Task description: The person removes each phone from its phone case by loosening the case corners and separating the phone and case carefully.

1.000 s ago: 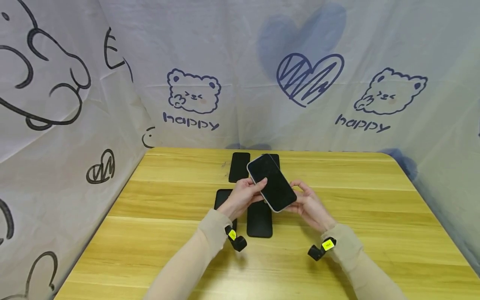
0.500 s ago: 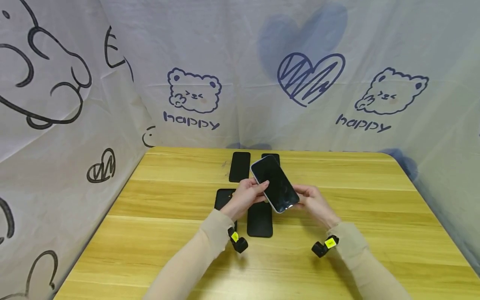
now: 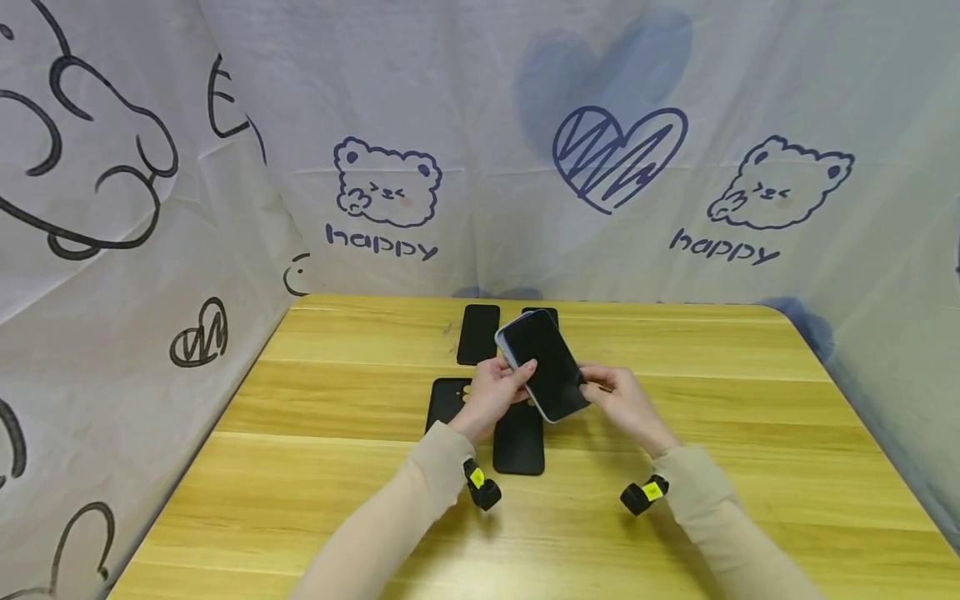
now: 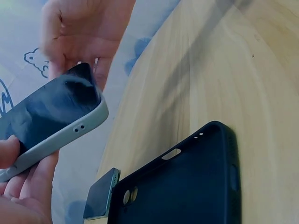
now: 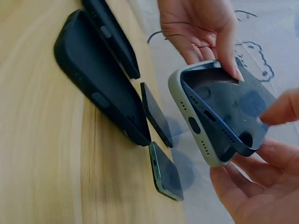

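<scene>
Above the table, a dark-screened smartphone (image 3: 549,367) sits tilted in a pale grey phone case (image 5: 192,128). The right wrist view shows its port end raised out of the case at one corner, while the other corner stays inside. My left hand (image 3: 491,393) grips the case from the left, thumb over the screen's edge and fingers underneath. From the right, my right hand (image 3: 628,407) pinches the phone's near corner, thumb on the glass; some of its fingers lie under the case in the right wrist view (image 5: 261,186).
Two black phone cases, one at left (image 3: 447,400) and one nearer the middle (image 3: 519,443), lie on the wooden table (image 3: 750,467) beneath my hands. Behind them lie two dark phones, one at left (image 3: 478,333) and one at right (image 3: 552,317), partly covered. Printed cloth (image 3: 480,167) hangs behind.
My right thumb has come onto the screen's near corner. The phone now stands partly out of the case, with more of the pale rim showing at upper left.
</scene>
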